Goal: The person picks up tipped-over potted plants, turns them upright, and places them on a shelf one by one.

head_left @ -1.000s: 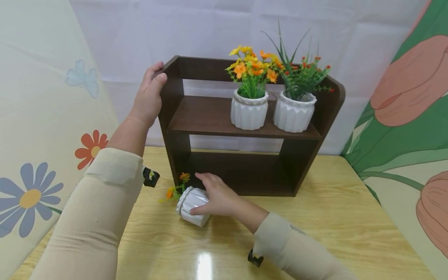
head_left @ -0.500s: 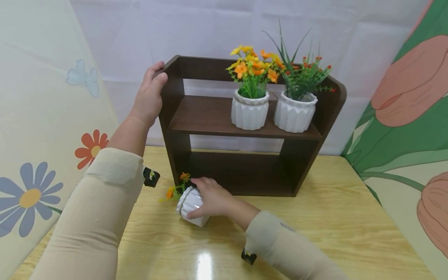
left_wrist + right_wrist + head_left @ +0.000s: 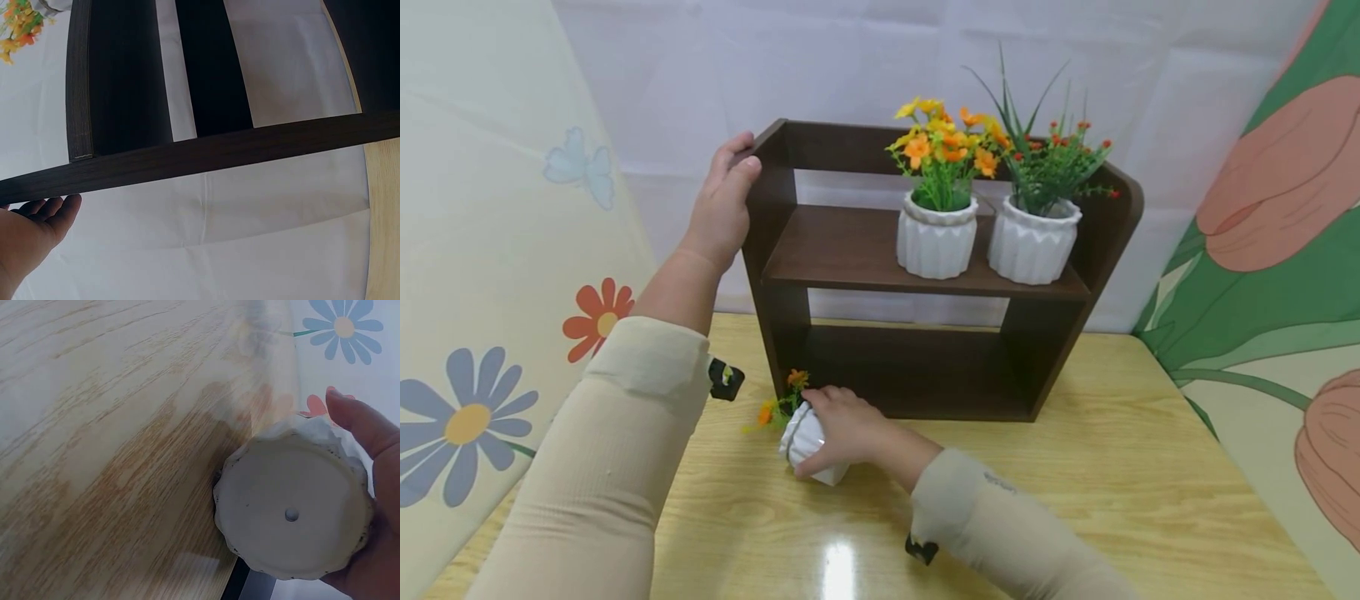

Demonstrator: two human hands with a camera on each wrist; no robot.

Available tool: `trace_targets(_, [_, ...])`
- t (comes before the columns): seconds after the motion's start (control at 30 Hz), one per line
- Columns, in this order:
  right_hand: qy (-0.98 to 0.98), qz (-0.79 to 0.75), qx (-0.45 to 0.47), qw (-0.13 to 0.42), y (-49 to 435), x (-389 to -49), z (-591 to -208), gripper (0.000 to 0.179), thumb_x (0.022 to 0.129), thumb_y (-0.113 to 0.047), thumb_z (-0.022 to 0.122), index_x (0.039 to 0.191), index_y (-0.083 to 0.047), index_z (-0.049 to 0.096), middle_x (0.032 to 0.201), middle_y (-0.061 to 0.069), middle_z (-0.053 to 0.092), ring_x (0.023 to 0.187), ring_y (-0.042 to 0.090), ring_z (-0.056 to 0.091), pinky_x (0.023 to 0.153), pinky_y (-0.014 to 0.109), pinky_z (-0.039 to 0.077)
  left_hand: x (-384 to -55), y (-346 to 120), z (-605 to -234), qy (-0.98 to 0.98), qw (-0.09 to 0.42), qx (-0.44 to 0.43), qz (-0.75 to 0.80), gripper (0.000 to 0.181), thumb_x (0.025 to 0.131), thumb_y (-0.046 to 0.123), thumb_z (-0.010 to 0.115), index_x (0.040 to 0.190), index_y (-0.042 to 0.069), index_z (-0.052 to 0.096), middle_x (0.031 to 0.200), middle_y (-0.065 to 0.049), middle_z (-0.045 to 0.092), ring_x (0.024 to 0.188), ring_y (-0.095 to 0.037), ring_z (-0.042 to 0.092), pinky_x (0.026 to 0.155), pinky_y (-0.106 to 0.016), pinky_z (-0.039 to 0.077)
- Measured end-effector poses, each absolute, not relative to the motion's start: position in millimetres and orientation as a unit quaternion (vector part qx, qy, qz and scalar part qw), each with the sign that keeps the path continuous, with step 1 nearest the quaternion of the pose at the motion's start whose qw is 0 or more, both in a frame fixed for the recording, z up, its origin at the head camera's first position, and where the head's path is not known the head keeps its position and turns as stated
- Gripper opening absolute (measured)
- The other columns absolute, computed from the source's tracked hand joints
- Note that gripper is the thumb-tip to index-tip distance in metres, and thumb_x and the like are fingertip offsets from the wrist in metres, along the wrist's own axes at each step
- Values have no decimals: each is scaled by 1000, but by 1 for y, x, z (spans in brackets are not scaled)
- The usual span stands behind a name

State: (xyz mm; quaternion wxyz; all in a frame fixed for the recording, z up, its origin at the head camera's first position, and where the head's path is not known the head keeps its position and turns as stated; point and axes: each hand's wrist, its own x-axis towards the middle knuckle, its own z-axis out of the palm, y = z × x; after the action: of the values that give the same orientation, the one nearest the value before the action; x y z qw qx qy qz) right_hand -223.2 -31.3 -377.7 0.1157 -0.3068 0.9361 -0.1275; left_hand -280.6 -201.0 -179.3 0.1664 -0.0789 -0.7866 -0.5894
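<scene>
A dark brown two-tier shelf (image 3: 850, 287) stands on the table. My left hand (image 3: 718, 204) holds the top of its left side panel; in the left wrist view the fingers (image 3: 62, 215) show at the panel's edge. At the shelf's front left corner, a white fluted flowerpot (image 3: 805, 437) lies tipped on its side, its orange and yellow flowers (image 3: 767, 412) pointing left. My right hand (image 3: 850, 429) grips this pot, thumb on the near side and fingers over the top. The right wrist view shows the pot's round base (image 3: 290, 509) with a small hole, the thumb (image 3: 359, 419) beside it.
On the upper tier, toward the right, stand a white pot with orange and yellow flowers (image 3: 936, 237) and a white pot with grass and red berries (image 3: 1033, 242). The wooden table (image 3: 1112, 467) meets flower-printed cloths at both sides and a white cloth (image 3: 685, 83) behind.
My right hand has shifted left and slightly down around the tipped pot, its fingers and thumb closing onto it. The left hand and the pots have stayed in place.
</scene>
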Motion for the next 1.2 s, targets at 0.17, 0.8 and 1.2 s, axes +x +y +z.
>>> trace_targets(0.17, [941, -114, -298, 116, -34, -224, -379, 105, 70, -60, 79, 154, -22, 28, 151, 5, 41, 133, 23, 44, 101, 38, 45, -281, -201, -179, -786, 169, -79, -590, 51, 103, 43, 26, 153, 34, 22, 156, -5, 29, 133, -21, 34, 110, -43, 30])
trace_targets(0.8, [944, -113, -280, 130, -38, -223, -382, 105, 70, -58, 80, 154, -24, 26, 138, 4, 51, 112, 18, 52, 85, 34, 48, -281, -202, -179, -784, 172, -83, -591, 52, 104, 42, 26, 154, 31, 22, 156, -6, 30, 131, -20, 36, 108, -38, 32])
trace_targets(1.2, [937, -137, -302, 108, -28, -224, -388, 104, 70, -57, 79, 154, -24, 27, 141, 5, 50, 116, 19, 52, 86, 31, 48, -281, -201, -179, -785, 172, -87, -589, 52, 104, 42, 26, 154, 31, 22, 157, -5, 28, 132, -20, 34, 110, -40, 31])
